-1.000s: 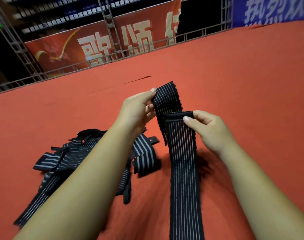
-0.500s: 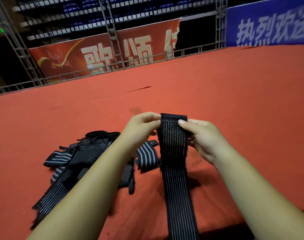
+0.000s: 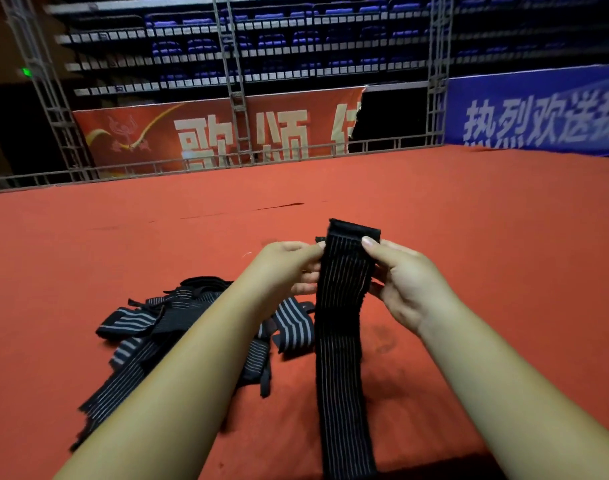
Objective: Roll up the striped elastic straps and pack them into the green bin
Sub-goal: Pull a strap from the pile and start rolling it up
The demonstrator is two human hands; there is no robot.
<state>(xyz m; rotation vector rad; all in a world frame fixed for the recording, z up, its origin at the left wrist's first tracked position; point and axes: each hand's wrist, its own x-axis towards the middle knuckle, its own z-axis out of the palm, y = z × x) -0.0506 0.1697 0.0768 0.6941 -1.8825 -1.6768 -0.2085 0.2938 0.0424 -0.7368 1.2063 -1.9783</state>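
In the middle of the frame the person holds one striped elastic strap [image 3: 341, 341] upright between both hands, above the red counter [image 3: 469, 209]. The left hand [image 3: 289, 268] is at the left edge of the strap, near its top; its grip is narrow, the fingers are curled and pinch the edge. The right hand [image 3: 407, 282] is at the right edge at nearly the same height. Its thumb presses on the front face of the strap and the other fingers are behind it, so this grip also closes on the strap.

The top end of the strap is folded over and stands a little above both hands. From the hands the strap hangs straight down and leaves the frame at the bottom edge, right of centre. How much of it is rolled behind the fold I cannot tell.

The other straps lie in a loose pile [image 3: 150, 327] in the lower left of the frame, partly hidden under the left forearm. One wide-striped end [image 3: 292, 327] of this pile lies just beside the hanging strap, on its left.

Across the upper part of the frame, behind the counter, there is a metal railing [image 3: 206, 164], a red banner [image 3: 209, 133] and a blue banner [image 3: 538, 116] with white characters, and rows of blue seats [image 3: 271, 39].
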